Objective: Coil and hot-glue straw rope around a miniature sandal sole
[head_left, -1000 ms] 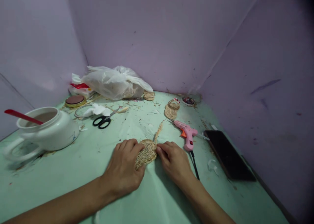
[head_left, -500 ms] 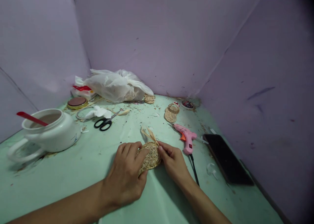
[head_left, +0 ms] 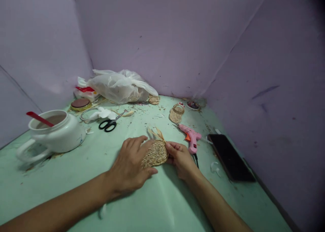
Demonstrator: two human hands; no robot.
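Note:
A coiled straw sole (head_left: 157, 153), shaped like the base of a small slipper, is held just over the table in front of me. Loose straw ends (head_left: 157, 133) stick up from its far end. My right hand (head_left: 179, 157) pinches the sole's right edge between thumb and fingers. Over its left part lies my left hand (head_left: 133, 164), fingers stretched out and thumb apart; the index finger is blurred. Beyond my right hand rests a pink glue gun (head_left: 190, 137). Behind that is a finished-looking small straw slipper (head_left: 177, 113) with a strap and red-and-white beads.
Black-handled scissors (head_left: 108, 124) lie left of centre, near a white cup (head_left: 67, 133) holding a red-handled tool. A plastic bag (head_left: 119, 86) sits against the back wall, beside a round tin (head_left: 80, 104). At right lies a phone (head_left: 231, 159). Straw scraps litter the green table (head_left: 142, 205).
My left thumb and fingers have spread away from the sole's near edge. My right hand still grips its right side, and the sole now shows more of its surface. The camera view has shifted slightly.

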